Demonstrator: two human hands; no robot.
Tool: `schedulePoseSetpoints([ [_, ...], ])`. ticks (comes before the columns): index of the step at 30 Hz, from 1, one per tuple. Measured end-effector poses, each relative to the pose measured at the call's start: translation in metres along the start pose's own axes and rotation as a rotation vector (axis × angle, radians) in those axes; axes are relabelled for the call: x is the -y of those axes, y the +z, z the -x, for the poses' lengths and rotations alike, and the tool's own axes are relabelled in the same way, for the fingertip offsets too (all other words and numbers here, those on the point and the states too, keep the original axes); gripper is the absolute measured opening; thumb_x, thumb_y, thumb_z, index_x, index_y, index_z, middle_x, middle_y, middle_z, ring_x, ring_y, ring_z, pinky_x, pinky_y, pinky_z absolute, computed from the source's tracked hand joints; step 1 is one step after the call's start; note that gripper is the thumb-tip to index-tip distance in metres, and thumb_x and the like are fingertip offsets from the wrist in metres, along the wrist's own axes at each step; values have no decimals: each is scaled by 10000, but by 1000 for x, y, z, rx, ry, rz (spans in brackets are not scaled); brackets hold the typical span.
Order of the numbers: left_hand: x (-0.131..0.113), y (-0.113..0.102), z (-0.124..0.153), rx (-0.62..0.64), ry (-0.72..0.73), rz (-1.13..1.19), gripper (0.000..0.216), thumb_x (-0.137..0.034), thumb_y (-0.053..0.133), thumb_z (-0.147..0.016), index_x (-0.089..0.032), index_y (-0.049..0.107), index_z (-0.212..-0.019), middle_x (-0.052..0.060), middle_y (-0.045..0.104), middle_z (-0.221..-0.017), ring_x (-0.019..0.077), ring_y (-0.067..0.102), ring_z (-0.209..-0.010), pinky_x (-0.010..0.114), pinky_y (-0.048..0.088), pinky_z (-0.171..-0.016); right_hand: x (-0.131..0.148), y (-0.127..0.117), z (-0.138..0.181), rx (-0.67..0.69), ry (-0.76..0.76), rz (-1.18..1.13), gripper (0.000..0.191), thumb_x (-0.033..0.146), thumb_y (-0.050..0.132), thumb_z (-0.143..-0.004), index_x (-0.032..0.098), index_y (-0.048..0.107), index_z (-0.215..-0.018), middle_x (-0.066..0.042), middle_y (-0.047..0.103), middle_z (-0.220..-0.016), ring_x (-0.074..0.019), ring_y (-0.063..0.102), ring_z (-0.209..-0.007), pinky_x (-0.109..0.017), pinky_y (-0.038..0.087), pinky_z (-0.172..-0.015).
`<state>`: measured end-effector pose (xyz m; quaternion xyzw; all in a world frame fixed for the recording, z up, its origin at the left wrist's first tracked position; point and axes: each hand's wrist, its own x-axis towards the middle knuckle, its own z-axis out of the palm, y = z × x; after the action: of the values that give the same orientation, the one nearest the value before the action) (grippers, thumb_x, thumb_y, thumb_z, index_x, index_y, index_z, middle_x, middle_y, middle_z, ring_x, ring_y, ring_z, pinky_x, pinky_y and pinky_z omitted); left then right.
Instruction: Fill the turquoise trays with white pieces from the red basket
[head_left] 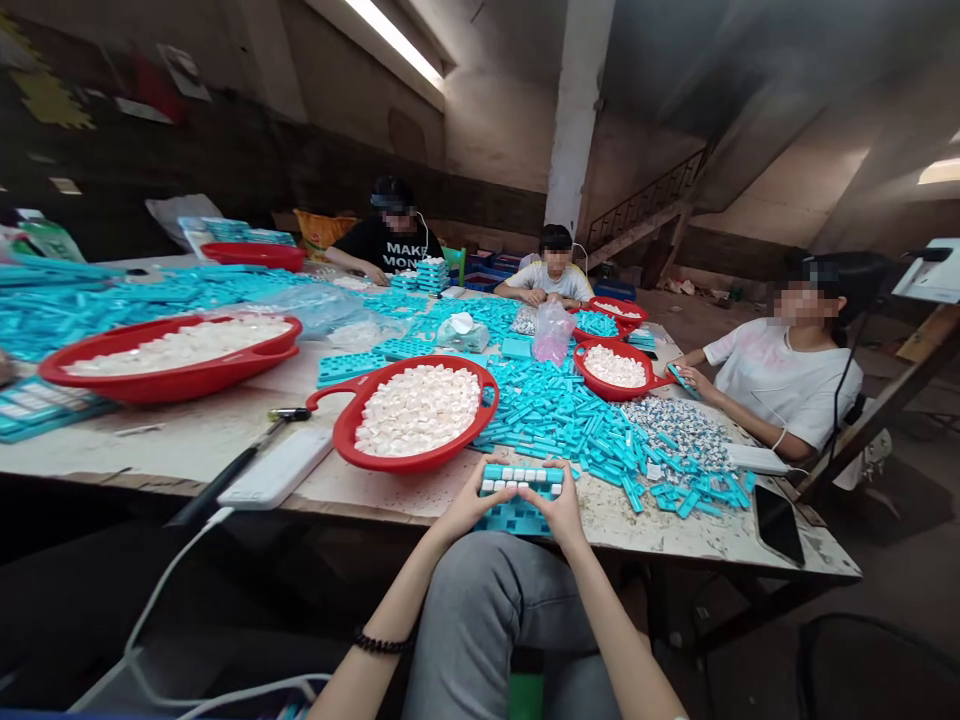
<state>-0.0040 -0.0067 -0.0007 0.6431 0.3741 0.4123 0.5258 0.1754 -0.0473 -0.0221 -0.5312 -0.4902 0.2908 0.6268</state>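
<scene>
A turquoise plastic moulded tray (517,518) loaded with rows of small white pieces (517,480) is held over the front edge of a pale, worn tabletop (375,490), above grey-trousered knees (480,610). It is clamped from both sides by the left hand (466,505) and the right hand (561,505), with the fingers curled around its ends. The tray could tip if either side of the grip is loosened, and the white pieces could then be spilled onto the lap or floor. Pieces may also be dislodged if the tray is flexed too hard. Just beyond it, loose turquoise plastic bars (577,440) lie heaped, and a red oval plastic basin of white pieces (375,430) sits nearby, so either could be knocked by a careless elbow or tray edge.
</scene>
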Motion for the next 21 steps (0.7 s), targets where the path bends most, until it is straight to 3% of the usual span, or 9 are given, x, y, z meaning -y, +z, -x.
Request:
schedulePoseSetpoints([
  [5, -1, 0, 4, 37, 17, 31, 572, -451, 823, -689, -266, 526, -1141, -4, 617, -991, 189, 627, -872, 300, 518, -787, 4, -6, 6, 17, -87, -11, 520, 460, 863, -638, 237, 582, -1015, -20, 635, -1025, -238, 602, -1018, -347, 474, -928],
  [10, 0, -1, 5, 51, 19, 42, 609, -453, 819, -707, -264, 555, -1222, 49, 641, -1152, 231, 630, -1019, 314, 509, -874, 11, -6, 12, 28, -78, -17, 521, 457, 862, -634, 248, 560, -1002, -14, 633, -1004, -234, 604, -970, -339, 483, -885],
  [15, 1, 0, 6, 47, -20, 53, 509, -467, 802, -716, -234, 573, -1107, 1, 647, -931, 190, 620, -846, 287, 497, -763, 13, -1, 14, -6, -42, -11, 499, 442, 844, -666, 240, 542, -1009, -5, 618, -972, -212, 603, -897, -318, 475, -846],
  [21, 1, 1, 5, 13, 15, 62, 503, -467, 811, -705, -219, 566, -1067, -9, 632, -872, 169, 594, -783, 269, 475, -706, 10, 6, 16, -34, -27, -9, 504, 453, 842, -667, 236, 525, -994, 12, 580, -900, -196, 575, -816, -297, 465, -775],
])
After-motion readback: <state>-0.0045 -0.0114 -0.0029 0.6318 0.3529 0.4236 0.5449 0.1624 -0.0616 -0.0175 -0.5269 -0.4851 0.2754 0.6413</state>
